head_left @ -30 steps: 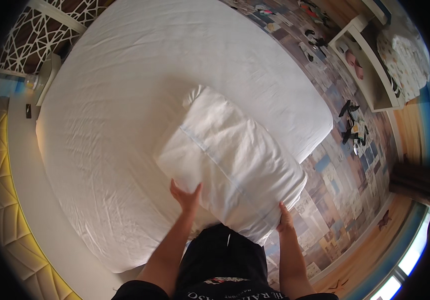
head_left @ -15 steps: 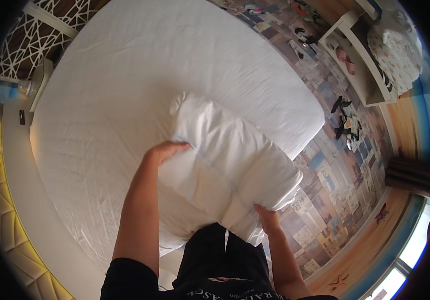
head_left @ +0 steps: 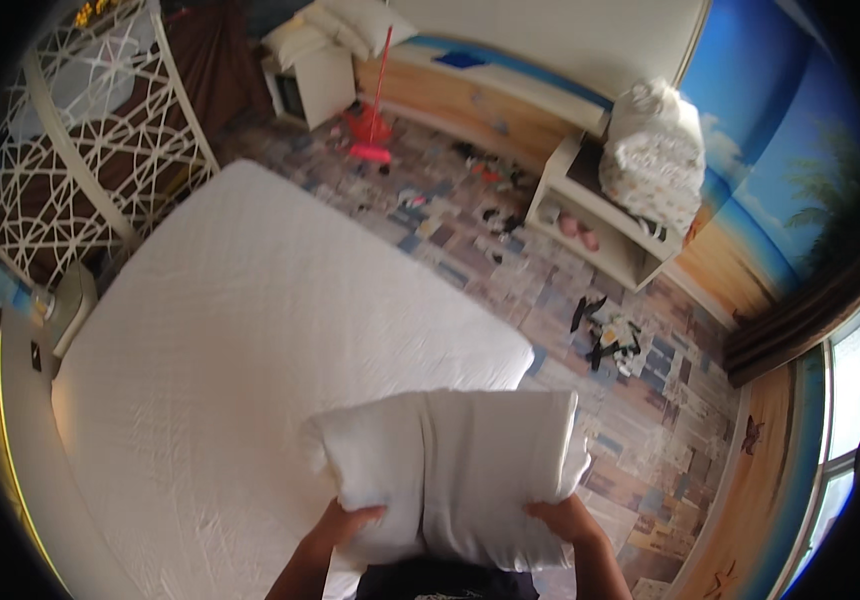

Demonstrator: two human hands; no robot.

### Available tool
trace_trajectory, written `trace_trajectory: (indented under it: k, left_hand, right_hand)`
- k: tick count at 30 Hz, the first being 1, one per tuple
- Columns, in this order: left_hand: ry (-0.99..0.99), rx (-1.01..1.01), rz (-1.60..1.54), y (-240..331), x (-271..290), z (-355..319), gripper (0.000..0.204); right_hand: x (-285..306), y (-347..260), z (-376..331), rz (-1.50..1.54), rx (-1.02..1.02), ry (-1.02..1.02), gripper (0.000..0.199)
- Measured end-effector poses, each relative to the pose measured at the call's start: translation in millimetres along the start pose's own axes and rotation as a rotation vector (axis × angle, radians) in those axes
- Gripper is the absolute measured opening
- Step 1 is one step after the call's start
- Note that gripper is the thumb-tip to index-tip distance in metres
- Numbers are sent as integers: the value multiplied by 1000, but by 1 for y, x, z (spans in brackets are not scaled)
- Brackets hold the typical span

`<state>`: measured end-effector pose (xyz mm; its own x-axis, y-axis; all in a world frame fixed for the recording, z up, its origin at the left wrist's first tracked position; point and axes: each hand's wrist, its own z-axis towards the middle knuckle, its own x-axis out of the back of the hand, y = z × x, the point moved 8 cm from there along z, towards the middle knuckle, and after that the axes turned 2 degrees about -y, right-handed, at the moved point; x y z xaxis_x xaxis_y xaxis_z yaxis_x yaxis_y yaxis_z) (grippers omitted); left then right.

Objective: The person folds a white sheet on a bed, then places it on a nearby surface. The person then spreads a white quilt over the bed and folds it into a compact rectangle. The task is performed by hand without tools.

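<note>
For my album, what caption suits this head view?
Both hands, left and right, hold a white pillow above a white bed.

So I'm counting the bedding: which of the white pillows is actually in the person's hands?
The large white pillow at the bed's near edge, gripped by left hand and right hand. The other pillows are stacked on the far cabinet.

Bright daylight from window (head_left: 850, 400), soft shadows, strong fisheye bending, dark rim
</note>
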<state>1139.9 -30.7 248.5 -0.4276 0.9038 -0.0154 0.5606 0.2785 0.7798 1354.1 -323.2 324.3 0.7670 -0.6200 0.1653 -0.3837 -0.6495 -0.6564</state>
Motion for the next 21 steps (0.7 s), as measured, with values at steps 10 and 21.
trace_trajectory:
  k: [10,21]
  left_hand:
    - [3,-279,345,103,-183,30,34]
    - [18,-453,422,223,-369,105,29]
  right_hand:
    - [169,22,-30,-40,471,245,55]
    - [364,59,-18,128,390,405,66]
